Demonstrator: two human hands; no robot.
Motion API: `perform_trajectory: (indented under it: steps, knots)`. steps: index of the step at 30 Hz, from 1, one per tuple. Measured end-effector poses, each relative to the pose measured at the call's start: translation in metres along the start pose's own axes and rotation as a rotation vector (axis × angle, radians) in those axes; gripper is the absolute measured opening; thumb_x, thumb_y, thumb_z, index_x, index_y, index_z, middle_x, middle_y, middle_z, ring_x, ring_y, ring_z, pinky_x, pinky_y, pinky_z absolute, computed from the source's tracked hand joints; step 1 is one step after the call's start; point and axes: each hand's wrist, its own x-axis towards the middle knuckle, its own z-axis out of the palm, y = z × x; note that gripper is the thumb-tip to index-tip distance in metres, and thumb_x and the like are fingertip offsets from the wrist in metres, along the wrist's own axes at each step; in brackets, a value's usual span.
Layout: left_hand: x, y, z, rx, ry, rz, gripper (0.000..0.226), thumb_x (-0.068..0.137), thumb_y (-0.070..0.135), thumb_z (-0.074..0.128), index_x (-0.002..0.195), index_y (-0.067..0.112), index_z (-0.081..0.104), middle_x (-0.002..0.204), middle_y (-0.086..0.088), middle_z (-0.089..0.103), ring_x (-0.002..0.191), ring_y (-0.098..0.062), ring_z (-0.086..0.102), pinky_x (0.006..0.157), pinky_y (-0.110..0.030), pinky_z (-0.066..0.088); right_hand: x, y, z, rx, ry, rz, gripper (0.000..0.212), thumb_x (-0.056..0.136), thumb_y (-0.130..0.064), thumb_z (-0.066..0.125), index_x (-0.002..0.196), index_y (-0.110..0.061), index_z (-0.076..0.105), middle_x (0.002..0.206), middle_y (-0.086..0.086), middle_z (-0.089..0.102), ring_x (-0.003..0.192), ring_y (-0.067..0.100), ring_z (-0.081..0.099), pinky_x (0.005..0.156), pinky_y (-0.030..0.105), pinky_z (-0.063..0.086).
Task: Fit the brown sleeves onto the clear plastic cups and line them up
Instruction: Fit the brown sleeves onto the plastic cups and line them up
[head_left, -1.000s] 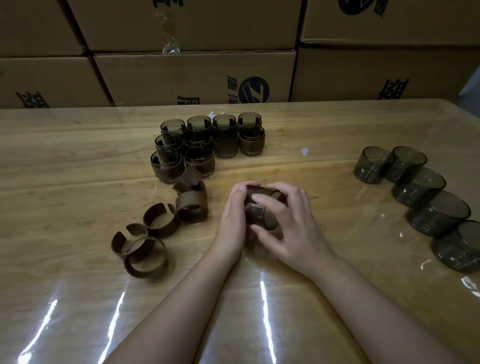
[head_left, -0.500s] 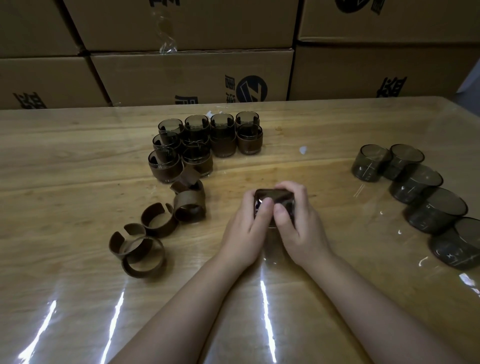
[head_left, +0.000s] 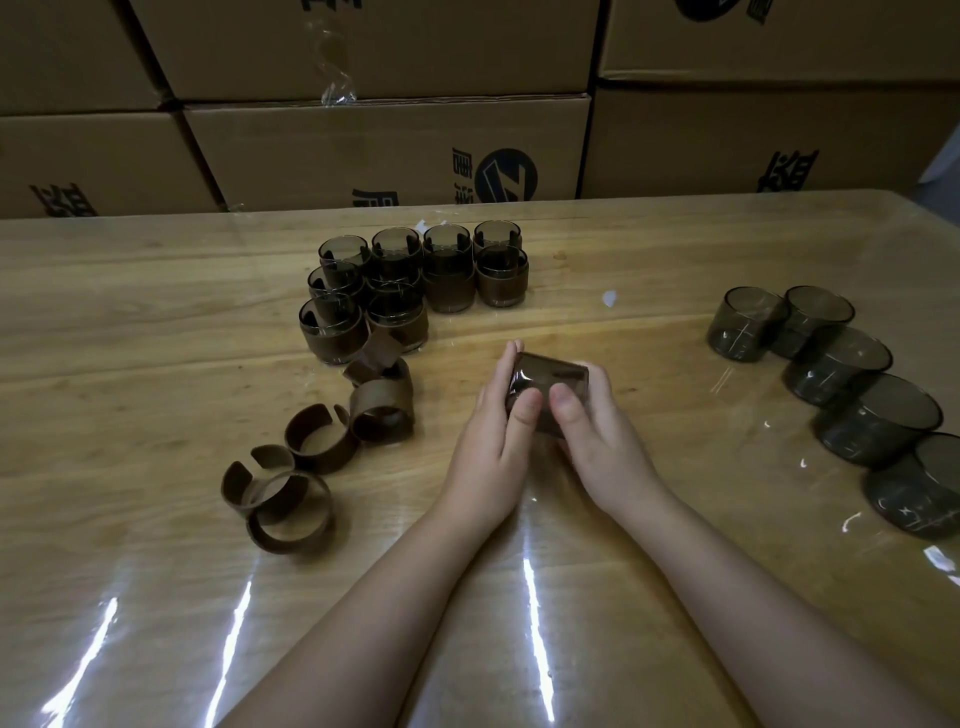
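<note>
With both my left hand (head_left: 493, 441) and right hand (head_left: 597, 441) curled round the clear cup (head_left: 548, 387) at bench centre, thumbs pressing, I judge I'm seating its brown sleeve; next it joins the sleeved cups (head_left: 415, 286) at eleven o'clock.

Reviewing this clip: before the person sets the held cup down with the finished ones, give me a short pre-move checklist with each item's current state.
1. Both hands on the cup: ok, left hand and right hand grip it.
2. Sleeve fully seated on it: cannot tell, fingers cover it.
3. Free spot beside the sleeved cups: ok, bare table to their right.
4. Loose sleeves remaining: ok.
5. Bare cups remaining: ok, at right.
</note>
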Motion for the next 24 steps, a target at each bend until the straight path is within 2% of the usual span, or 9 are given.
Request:
perform_trajectory:
  steps: [2,5,7,8,12,14,19,21,24]
  knots:
    - [0.002,-0.003,0.0,-0.076,-0.015,-0.042,0.055,0.094,0.04,0.036,0.145,0.018,0.037,0.146,-0.001,0.045,0.136,-0.011,0.04,0.11,-0.018,0.031,0.001,-0.002,-0.001,-0.017,0.031,-0.04,0.045,0.075,-0.07,0.045,0.116,-0.053,0.035,0.098,-0.024,0.066,0.091,-0.003,0.063,0.084,0.035,0.051]
    - [0.005,-0.003,-0.001,-0.266,-0.039,-0.106,0.039,0.097,0.031,0.04,0.131,0.016,0.052,0.129,-0.007,0.06,0.122,-0.022,0.056,0.103,-0.037,0.044,0.001,-0.003,-0.001,-0.055,0.103,-0.112,0.062,0.076,-0.058,0.055,0.129,-0.059,0.022,0.128,-0.011,0.053,0.115,0.007,0.055,0.099,0.034,0.046]
    - [0.006,-0.003,-0.002,-0.395,-0.049,-0.154,0.026,0.102,0.021,0.042,0.122,0.017,0.057,0.12,-0.006,0.065,0.112,-0.021,0.062,0.093,-0.032,0.051,-0.001,-0.005,-0.001,-0.143,0.161,-0.197,0.069,0.078,-0.051,0.059,0.135,-0.056,0.021,0.127,-0.018,0.04,0.116,-0.003,0.048,0.099,0.021,0.043]
    - [0.007,-0.003,-0.002,-0.445,-0.048,-0.181,0.025,0.102,0.02,0.041,0.118,0.016,0.059,0.114,-0.004,0.068,0.106,-0.017,0.065,0.087,-0.027,0.052,-0.002,-0.005,-0.001,-0.178,0.18,-0.255,0.07,0.08,-0.042,0.062,0.138,-0.05,0.024,0.125,-0.017,0.038,0.115,-0.001,0.048,0.098,0.02,0.043]
    - [0.009,0.001,-0.004,-0.538,-0.015,-0.266,0.037,0.085,0.044,0.049,0.104,0.015,0.063,0.094,-0.004,0.072,0.08,-0.011,0.068,0.069,-0.022,0.053,-0.002,-0.005,0.0,-0.254,0.171,-0.482,0.068,0.077,-0.005,0.068,0.136,-0.023,0.04,0.135,0.003,0.04,0.128,0.014,0.043,0.106,0.02,0.035]
    - [0.009,0.002,-0.006,-0.577,-0.024,-0.283,0.043,0.076,0.049,0.054,0.104,0.017,0.063,0.09,-0.003,0.074,0.078,-0.012,0.069,0.067,-0.021,0.055,-0.002,-0.006,0.0,-0.238,0.136,-0.542,0.063,0.077,-0.004,0.07,0.132,-0.018,0.043,0.139,0.007,0.041,0.132,0.015,0.041,0.107,0.022,0.034]
    - [0.008,0.003,-0.013,-0.618,-0.02,-0.293,0.039,0.079,0.046,0.062,0.104,0.016,0.064,0.092,-0.004,0.074,0.083,-0.017,0.069,0.068,-0.023,0.056,-0.005,-0.008,-0.001,-0.069,0.019,-0.475,0.053,0.089,-0.024,0.055,0.138,-0.015,0.037,0.146,0.009,0.039,0.138,0.021,0.037,0.107,0.049,0.039]
    - [0.007,0.004,-0.012,-0.599,0.009,-0.263,0.035,0.083,0.032,0.07,0.112,0.013,0.062,0.101,-0.006,0.071,0.09,-0.015,0.067,0.072,-0.024,0.055,-0.005,-0.01,0.0,0.005,-0.022,-0.331,0.055,0.09,-0.034,0.052,0.14,-0.023,0.031,0.144,0.005,0.042,0.136,0.015,0.04,0.108,0.043,0.038]
    - [0.005,0.003,-0.007,-0.519,0.046,-0.167,0.049,0.081,0.007,0.071,0.124,0.018,0.05,0.112,0.004,0.065,0.099,-0.003,0.065,0.08,-0.018,0.052,-0.005,-0.01,0.0,0.174,-0.047,-0.158,0.051,0.093,-0.028,0.051,0.138,-0.02,0.03,0.124,-0.018,0.058,0.117,-0.01,0.051,0.095,0.01,0.04]
